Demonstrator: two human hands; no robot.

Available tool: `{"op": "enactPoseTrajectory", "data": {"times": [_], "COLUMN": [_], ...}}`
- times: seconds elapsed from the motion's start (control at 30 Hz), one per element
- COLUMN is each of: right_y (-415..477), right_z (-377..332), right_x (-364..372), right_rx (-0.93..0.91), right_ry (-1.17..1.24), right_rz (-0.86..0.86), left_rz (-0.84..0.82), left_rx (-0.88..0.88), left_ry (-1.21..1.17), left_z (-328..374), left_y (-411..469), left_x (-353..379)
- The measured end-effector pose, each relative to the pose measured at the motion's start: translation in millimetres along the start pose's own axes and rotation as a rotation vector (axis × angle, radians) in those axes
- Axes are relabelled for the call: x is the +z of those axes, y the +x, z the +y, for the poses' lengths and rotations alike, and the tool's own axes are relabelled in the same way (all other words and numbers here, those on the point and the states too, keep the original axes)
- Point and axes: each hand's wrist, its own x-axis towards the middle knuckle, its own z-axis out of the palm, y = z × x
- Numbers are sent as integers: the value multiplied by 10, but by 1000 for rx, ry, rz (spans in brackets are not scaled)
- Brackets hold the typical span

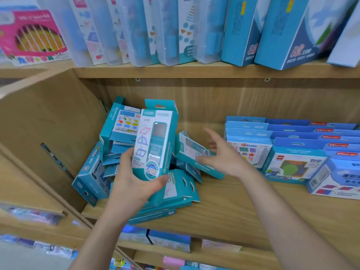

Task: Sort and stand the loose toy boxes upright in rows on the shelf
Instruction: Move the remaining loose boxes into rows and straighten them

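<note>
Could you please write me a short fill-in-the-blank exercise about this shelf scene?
1. The left hand grips a teal toy box; the right hand holds ___.
2. The loose pile of teal boxes lies at the ___ end of the shelf.
3. The blue boxes in rows stand at its ___ end.
Missing words: nothing; left; right.

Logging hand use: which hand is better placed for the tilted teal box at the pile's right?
Right: right hand open at the tilted teal cardboard box; left hand grips an upright teal box.
</note>
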Motion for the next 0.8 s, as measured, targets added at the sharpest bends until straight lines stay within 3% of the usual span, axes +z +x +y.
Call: {"op": "enactPoseTrajectory", "data": {"times": [0.2, 0.37, 0.57, 0.67, 0.8], "right_y": [404, 346, -230, -502, -747], "right_z": [-135, -204, -172, -36, 82], "right_x": [165, 140, 58, -57, -239], "right_rx": [14, -56, -44, 67, 77], "right_ry": [-381, -459, 76, 347, 673], "right_rz": [-375, -264, 134, 235, 420], "left_rz": [-81, -39, -18, -93, -217], "left_rx": [-102, -144, -151, -140, -118], "left_ry": [-246, -253, -330, -366, -353], "left_z": [-113, -133, -103, -23, 122], "left_y": [-160, -196, -191, -221, -316], "left_x": [-78, -59, 107, 283, 598]}}
